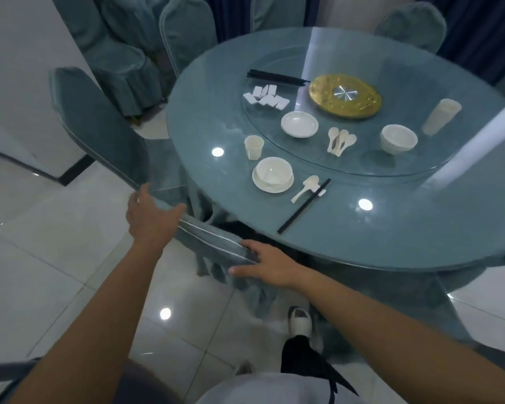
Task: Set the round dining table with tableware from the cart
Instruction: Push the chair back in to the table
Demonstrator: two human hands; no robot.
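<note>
Both hands are on the top edge of a blue-green chair [105, 126] beside the round counter [391, 228]. The left hand [149, 217] has a wide grip, with its thumb hooked over the chair's edge. The right hand [263, 265] holds the edge too, fingers on top and thumb under it. On the counter, one place is set: a bowl on a plate [272, 175], a cup [253, 147], a spoon [303, 188] and black chopsticks [302, 207]. More bowls, spoons [340, 141] and chopsticks lie on the glass turning tray [420, 167].
</note>
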